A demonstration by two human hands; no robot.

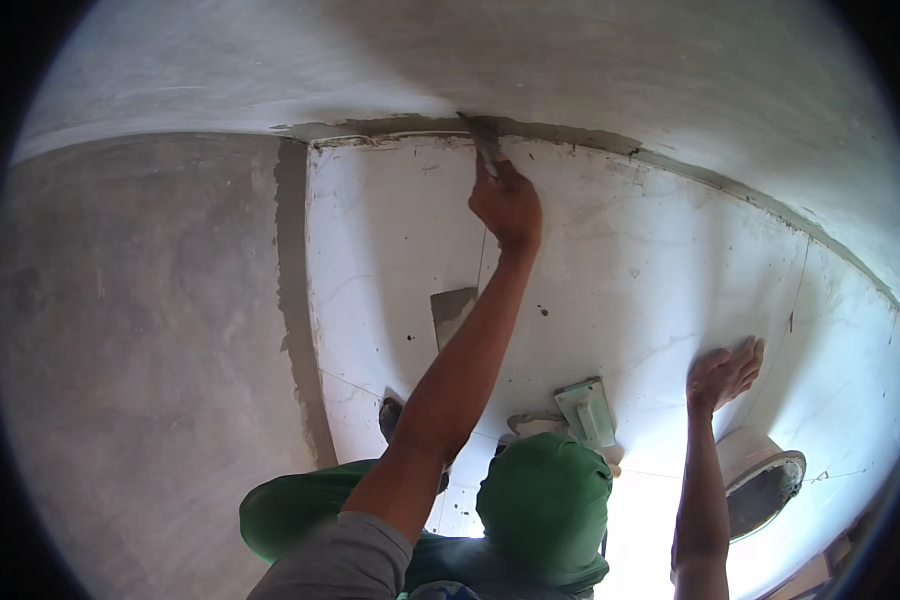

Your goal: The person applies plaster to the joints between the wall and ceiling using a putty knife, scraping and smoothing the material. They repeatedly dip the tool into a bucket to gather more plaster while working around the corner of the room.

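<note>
A small metal scraper or trowel blade (485,140) meets the grey mortar strip (580,134) where the wall joins the white tiled floor. Its grip is in my left hand (505,205), with fingers closed round it. Lower at the right, my right hand (725,372) is open, fingers slightly bent, on or just over a marbled white tile (650,260). A pale green float (585,410) lies on the tiles between my arms, and a flat grey piece (453,305) is partly hidden behind my left forearm.
A grey plastered surface (140,300) fills the left, bordered by a darker mortar band (295,250). The grey wall (530,60) curves across the top. A round bucket (730,450) stands at the lower right. My green-clad knees (540,500) are at the bottom.
</note>
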